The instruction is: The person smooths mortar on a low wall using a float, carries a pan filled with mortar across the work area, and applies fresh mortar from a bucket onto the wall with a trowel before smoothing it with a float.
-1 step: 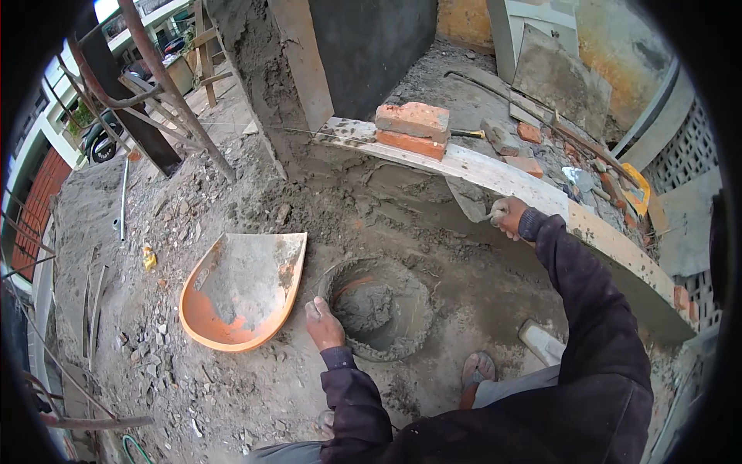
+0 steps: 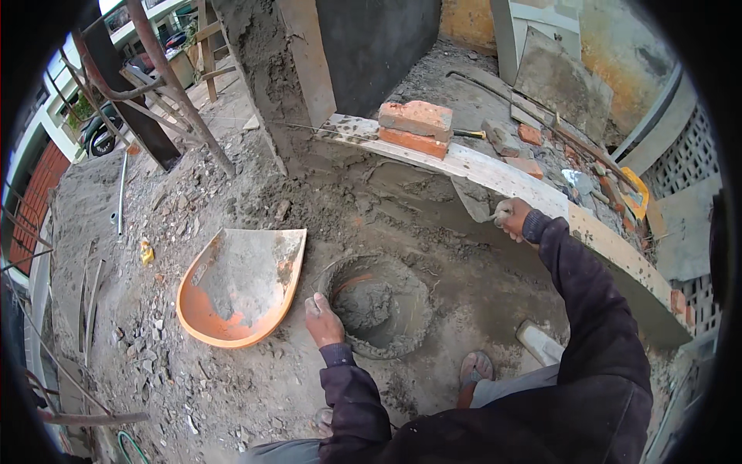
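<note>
My right hand (image 2: 512, 218) is closed round the handle of a trowel (image 2: 472, 201). The trowel's grey, tapering blade lies against the wet mortar face (image 2: 410, 185) of a low wall, just under the board along its top. My left hand (image 2: 325, 322), its fingers curled closed, is down by the left rim of a round mortar pan (image 2: 421, 317). Whether those fingers hold anything is hidden. A heap of grey mortar (image 2: 367, 305) sits inside the pan. To the left lies an orange scoop-shaped container (image 2: 239, 290), its inside coated with dried cement.
Two stacked bricks (image 2: 415, 129) weigh down the pale board (image 2: 495, 170) on the wall. A plastered pillar (image 2: 259, 69) rises at the wall's left end. Rubble (image 2: 158, 340) covers the ground at left. A pale, flat-ended object (image 2: 539, 342) lies near my foot (image 2: 476, 367).
The whole view has shifted very slightly. My right hand and the trowel have edged a little to the right; my left hand stays beside the pan.
</note>
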Tool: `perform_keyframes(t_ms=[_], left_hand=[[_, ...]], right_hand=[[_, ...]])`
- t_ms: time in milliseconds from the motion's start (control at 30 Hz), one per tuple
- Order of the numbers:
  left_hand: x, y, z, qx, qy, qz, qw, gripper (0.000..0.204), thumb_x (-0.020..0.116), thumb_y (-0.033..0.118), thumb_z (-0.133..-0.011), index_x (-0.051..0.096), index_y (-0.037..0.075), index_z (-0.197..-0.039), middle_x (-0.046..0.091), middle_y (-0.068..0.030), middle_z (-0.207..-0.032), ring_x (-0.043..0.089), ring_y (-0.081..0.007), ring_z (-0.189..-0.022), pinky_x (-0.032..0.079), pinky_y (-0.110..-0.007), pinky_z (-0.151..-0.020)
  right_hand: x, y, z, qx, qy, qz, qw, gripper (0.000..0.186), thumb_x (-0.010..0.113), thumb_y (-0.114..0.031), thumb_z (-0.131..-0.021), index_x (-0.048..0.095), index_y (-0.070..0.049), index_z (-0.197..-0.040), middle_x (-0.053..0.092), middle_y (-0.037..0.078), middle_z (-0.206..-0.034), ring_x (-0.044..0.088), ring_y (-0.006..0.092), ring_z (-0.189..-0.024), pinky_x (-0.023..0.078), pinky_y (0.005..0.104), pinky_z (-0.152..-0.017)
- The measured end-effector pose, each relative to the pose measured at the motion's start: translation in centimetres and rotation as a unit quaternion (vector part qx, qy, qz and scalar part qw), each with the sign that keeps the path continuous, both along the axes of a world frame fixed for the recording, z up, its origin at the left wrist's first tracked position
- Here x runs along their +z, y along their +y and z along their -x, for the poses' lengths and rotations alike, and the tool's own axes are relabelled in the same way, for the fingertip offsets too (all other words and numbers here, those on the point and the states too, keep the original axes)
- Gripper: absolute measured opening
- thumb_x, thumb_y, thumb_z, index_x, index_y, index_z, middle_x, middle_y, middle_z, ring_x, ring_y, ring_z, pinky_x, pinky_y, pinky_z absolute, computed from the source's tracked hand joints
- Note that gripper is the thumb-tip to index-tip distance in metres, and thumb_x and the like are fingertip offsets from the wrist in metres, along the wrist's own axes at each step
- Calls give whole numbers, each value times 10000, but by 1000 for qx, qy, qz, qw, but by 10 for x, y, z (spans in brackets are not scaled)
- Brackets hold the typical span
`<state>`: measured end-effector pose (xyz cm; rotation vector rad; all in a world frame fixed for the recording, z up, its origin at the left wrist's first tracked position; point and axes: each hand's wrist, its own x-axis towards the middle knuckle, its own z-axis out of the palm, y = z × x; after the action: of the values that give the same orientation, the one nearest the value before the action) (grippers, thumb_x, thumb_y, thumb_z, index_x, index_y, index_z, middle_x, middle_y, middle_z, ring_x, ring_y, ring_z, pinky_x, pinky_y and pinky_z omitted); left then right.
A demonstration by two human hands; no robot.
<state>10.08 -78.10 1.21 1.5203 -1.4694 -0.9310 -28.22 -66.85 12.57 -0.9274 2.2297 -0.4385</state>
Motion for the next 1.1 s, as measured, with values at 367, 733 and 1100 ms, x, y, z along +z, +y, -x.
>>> perform_keyframes(t_ms=[367,733,1100], left_hand=[[1,-13,-3,12,-2,-27,1000,325,391,262,-832,454,-45,-745,502,-267,-702,475,-414,-677,365,-398,-589],[0,-10,-10,25,6,-31,999,315,404,278,-823,455,-28,-769,497,-272,-718,472,-429,-730,366,-416,-597],[-4,-7,7,-32,-38,19,999,355,359,297,-844,423,-39,-749,479,-261,-699,449,-415,-682,357,-396,-604]], right_hand=[[98,-9,-126,356,386,122,842,203,540,-186,-696,540,-34,-830,556,145,-751,534,316,-671,433,381,-571],[11,-126,-97,321,435,-27,841,206,444,-172,-745,518,12,-801,548,192,-670,552,316,-571,447,397,-514],[-66,-26,-55,16,-93,-93,991,231,544,-130,-666,443,-16,-840,498,114,-588,551,196,-504,446,332,-426]])
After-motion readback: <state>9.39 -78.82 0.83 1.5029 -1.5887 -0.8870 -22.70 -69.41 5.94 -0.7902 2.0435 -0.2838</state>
